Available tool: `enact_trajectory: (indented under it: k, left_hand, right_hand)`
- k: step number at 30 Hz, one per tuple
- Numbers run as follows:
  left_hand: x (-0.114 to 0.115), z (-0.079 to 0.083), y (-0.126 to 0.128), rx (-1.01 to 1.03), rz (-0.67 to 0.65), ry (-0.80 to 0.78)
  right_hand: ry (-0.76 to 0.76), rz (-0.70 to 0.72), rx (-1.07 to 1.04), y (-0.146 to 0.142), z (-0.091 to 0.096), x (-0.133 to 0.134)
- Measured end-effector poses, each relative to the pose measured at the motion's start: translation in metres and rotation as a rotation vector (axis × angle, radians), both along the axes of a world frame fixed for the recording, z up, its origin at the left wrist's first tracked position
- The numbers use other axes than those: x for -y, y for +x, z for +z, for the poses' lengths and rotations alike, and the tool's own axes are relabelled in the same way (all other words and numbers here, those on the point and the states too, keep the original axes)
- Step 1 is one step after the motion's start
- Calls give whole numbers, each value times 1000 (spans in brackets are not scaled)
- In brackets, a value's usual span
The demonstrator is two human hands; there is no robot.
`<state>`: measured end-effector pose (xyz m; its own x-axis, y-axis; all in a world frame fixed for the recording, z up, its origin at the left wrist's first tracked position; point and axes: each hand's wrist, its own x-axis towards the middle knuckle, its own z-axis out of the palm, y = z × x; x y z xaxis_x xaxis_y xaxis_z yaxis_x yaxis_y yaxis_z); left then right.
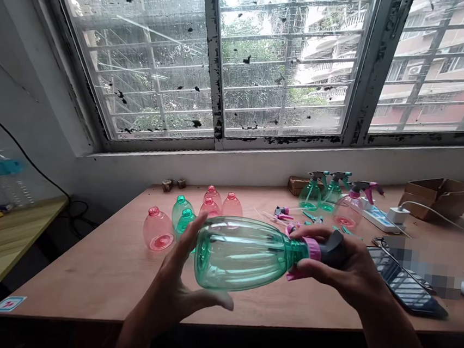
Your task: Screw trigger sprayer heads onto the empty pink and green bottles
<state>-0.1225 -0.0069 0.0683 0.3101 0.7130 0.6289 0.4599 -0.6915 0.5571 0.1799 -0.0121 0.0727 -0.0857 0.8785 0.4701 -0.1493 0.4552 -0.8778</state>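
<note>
I hold a clear green plastic spray bottle (244,253) on its side above the wooden table (95,270). My left hand (178,286) cups its wide base, with the thumb under it and the fingers behind. My right hand (340,266) is wrapped around the neck end, on the pink collar and the dark spray head (329,249). Behind the bottle, several empty pink bottles (157,230) and green bottles (181,208) stand upright without caps.
Three assembled spray bottles (330,194) stand at the back right, with loose trigger parts (283,213) in front of them. A power strip (381,217), a cardboard box (441,195) and a phone (404,282) lie to the right. A second table (0,239) stands at left, below the window.
</note>
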Motion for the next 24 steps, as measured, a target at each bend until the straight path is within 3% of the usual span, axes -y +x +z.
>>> enact_trajectory:
  k: [4, 8, 11, 15, 17, 21, 24]
  left_hand:
    - [-2, 0, -1, 17, -36, -170]
    - [-1, -1, 2, 8, -59, -79]
    - [2, 2, 7, 56, -150, -16]
    - [3, 8, 9, 159, -242, -176]
    - [3, 9, 7, 167, -225, -217]
    - [2, 8, 2, 93, -140, -174]
    - [3, 8, 1, 145, -110, -137]
  right_hand:
    - [226, -205, 172, 4, -3, 1]
    - [109, -103, 123, 3, -5, -1]
    - [0, -10, 31, 0, -6, -2]
    - [131, -111, 121, -4, -4, -1]
    - [179, -160, 170, -4, -3, -1]
    - [153, -108, 163, -4, -3, -4]
    - [172, -120, 240, -2, -4, -5]
